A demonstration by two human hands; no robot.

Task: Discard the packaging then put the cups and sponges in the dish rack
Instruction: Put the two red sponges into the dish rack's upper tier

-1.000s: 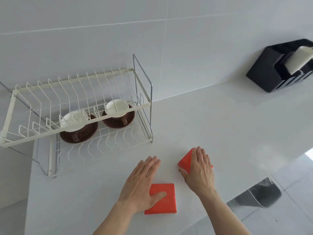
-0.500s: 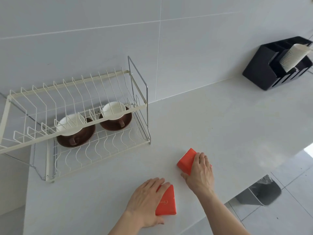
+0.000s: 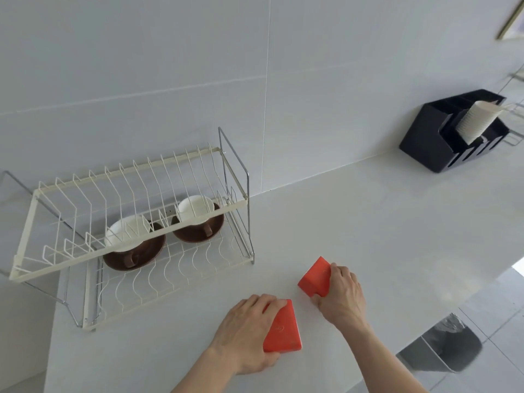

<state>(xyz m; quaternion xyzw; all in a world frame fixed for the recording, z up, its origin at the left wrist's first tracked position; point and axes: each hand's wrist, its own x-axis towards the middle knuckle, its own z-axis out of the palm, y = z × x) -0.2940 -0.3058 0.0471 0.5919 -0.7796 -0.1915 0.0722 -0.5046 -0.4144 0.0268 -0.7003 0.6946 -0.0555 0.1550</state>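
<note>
Two red sponges are in my hands above the white counter. My left hand (image 3: pixel 246 333) grips the near sponge (image 3: pixel 283 330), tilted up on its edge. My right hand (image 3: pixel 341 296) holds the far sponge (image 3: pixel 316 276), also tipped up off the counter. To the left stands the cream wire dish rack (image 3: pixel 127 239) with two tiers. On its lower tier sit two brown cups with white insides: the left cup (image 3: pixel 133 245) and the right cup (image 3: pixel 197 222), both lying with handles toward me.
A black organiser (image 3: pixel 436 140) with a white ribbed object in it stands at the back right against the tiled wall. A bin lined with a shiny bag (image 3: pixel 442 350) is on the floor past the counter's right edge (image 3: pixel 425 313).
Both hands have closed on the sponges and tipped them up from lying flat on the counter. The view has shifted, so the rack sits further right and lower.
</note>
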